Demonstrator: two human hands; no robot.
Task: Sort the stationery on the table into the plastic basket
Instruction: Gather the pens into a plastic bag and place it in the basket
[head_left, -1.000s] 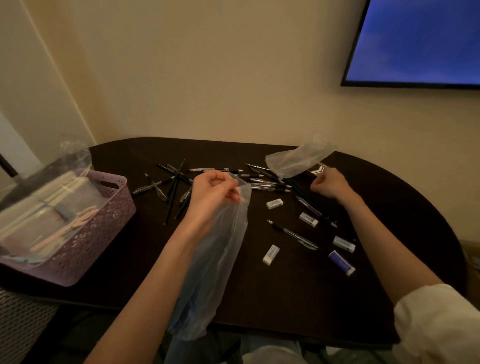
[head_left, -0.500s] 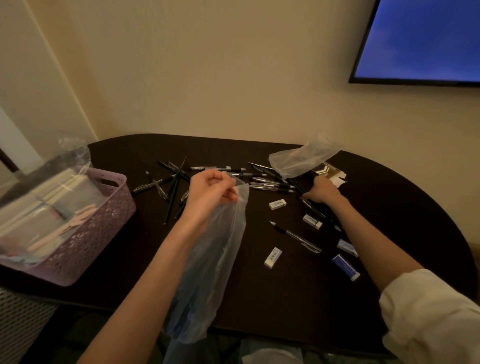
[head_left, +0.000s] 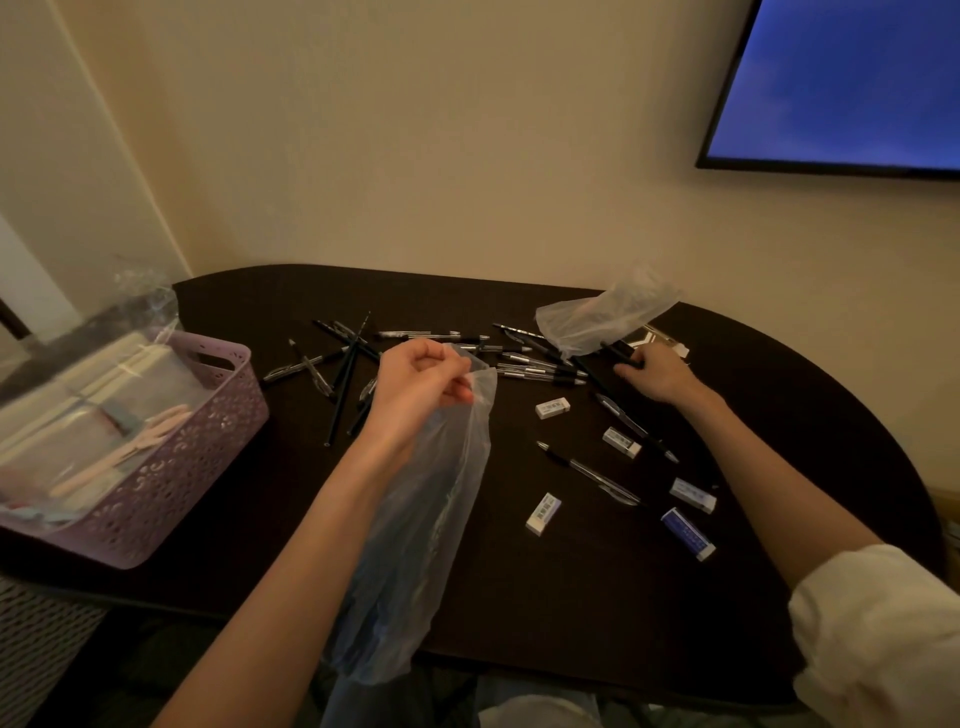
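The left hand (head_left: 423, 387) sat at the centre of the frame, fingers curled and pinching the top edge of a clear plastic bag (head_left: 415, 545), which hung down from the pinch toward the lower middle of the frame and past the near edge of the dark worktop (head_left: 519, 613). The right hand (head_left: 657, 371) lay right of centre, low on the worktop, its fingers curled round a dark pen (head_left: 621, 355) at the edge of the scatter.

That scatter of pens (head_left: 530, 366) spread across the middle of the worktop, several lying crossed over one another to the left of the left hand. A second clear bag (head_left: 605, 314) lay crumpled just above the right hand. Small erasers lay apart from one another in the lower right part of the worktop: one white eraser (head_left: 552, 408) near the pens, another (head_left: 544, 514) lower down, and a blue-sleeved eraser (head_left: 688, 533) furthest toward the lower right. One more pen (head_left: 589, 474) lay slanted between them.

The purple plastic basket (head_left: 171, 467) stood at the left edge of the frame on the worktop's corner, already holding bagged items, with clear wrapping rising above its rim. A screen (head_left: 852, 83) glowed blue on the wall in the upper right.
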